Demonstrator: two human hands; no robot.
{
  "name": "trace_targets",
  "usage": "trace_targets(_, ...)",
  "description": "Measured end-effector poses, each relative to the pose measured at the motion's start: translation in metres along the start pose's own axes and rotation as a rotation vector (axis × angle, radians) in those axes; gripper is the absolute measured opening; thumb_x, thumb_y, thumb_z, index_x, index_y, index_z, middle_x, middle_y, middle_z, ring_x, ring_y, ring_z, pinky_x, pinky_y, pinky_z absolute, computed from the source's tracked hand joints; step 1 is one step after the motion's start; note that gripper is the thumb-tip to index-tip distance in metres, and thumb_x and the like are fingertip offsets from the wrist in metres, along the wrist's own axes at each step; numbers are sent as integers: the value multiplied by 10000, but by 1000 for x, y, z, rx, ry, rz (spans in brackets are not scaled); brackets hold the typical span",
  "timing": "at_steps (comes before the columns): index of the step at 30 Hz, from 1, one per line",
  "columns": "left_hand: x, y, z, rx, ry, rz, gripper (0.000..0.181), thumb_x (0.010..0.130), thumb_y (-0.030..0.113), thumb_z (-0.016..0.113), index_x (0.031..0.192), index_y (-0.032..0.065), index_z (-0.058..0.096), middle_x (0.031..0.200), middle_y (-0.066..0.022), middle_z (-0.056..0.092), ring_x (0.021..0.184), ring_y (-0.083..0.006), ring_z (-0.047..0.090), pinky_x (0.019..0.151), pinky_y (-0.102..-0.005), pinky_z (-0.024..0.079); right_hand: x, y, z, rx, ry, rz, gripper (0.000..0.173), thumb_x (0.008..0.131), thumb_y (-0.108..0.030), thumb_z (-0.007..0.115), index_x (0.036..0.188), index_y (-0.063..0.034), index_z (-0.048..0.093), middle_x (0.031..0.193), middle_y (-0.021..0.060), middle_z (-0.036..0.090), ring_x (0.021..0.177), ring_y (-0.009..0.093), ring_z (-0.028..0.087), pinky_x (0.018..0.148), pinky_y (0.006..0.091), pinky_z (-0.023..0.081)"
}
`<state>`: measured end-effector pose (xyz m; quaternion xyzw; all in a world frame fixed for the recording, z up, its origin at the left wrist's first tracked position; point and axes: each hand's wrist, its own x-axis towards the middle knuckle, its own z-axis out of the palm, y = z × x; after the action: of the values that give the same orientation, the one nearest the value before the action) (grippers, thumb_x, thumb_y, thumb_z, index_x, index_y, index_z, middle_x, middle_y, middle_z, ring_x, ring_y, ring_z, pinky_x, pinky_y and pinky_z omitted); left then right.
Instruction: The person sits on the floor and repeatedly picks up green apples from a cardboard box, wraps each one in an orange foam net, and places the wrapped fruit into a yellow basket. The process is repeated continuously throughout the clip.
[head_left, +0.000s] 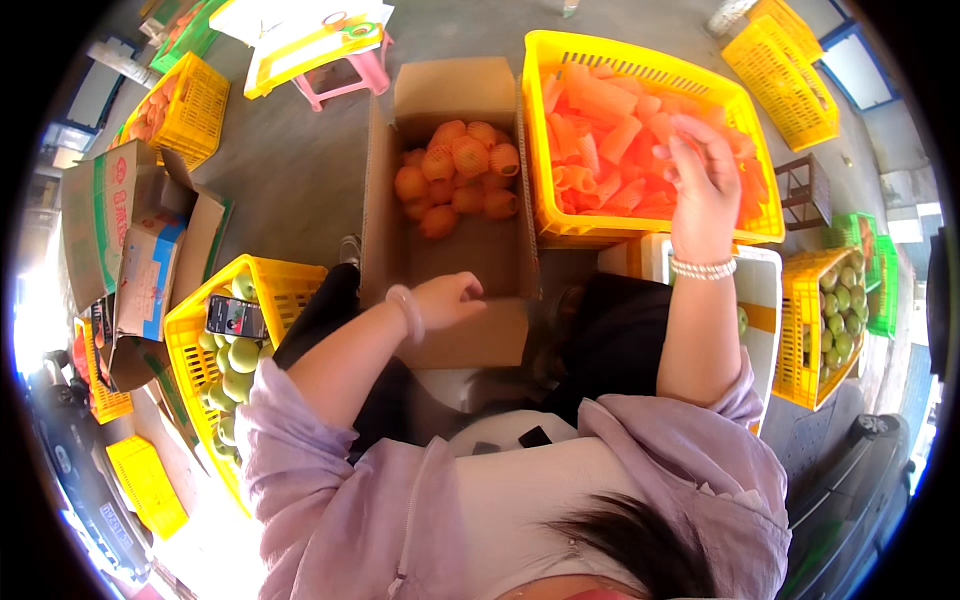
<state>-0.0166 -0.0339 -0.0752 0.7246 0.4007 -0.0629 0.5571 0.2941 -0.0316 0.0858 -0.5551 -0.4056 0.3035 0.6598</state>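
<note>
An open cardboard box (457, 262) stands before me, holding several round fruits (469, 156) in orange foam nets towards its far end. My left hand (444, 300), with a pale bangle at the wrist, hangs over the near flap; its fingers are curled and I cannot tell whether anything is in them. To the right of the box is a yellow plastic crate (652, 49) heaped with orange foam net sleeves (600, 142). Above the sleeves is my right hand (705, 161), slightly blurred, fingers apart and nothing visible in them. A beaded bracelet (703, 268) circles that wrist.
At my left, a yellow crate (300, 292) holds green fruits (244, 354) with a phone (236, 316) on top. A white foam box (765, 289) is by my right forearm. Folded cartons (105, 217), a pink stool (367, 69) and a fruit crate (796, 330) stand farther out.
</note>
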Motion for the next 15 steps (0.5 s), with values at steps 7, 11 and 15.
trace_targets(7, 108, -71, -65, 518, 214, -367, 567, 855, 264, 655, 1305, 4, 427, 1371, -204, 447, 1248, -371, 472, 1028, -422, 424, -12, -2, 14, 243, -135, -83, 183, 920, 11, 524, 1086, -19, 593, 1146, 112, 599, 812, 144, 570, 719, 249, 435)
trace_targets(11, 161, -97, -98, 519, 471, -567, 734, 819, 182, 684, 1421, 32, 292, 1528, -159, 284, 1407, -333, 293, 1067, -448, 391, -13, -6, 13, 223, -210, -70, 142, 918, -25, 518, 1050, -33, 568, 1105, 134, 578, 794, 157, 534, 711, 268, 416)
trace_targets(15, 197, -134, -107, 709, 499, -603, 808, 859, 164, 603, 1519, 64, 146, 1587, -115, 193, 1449, -299, 224, 1106, -461, 329, -13, -5, 8, 172, -215, 27, 84, 919, -80, 544, 1003, -77, 545, 1020, 125, 558, 768, 151, 508, 699, 261, 408)
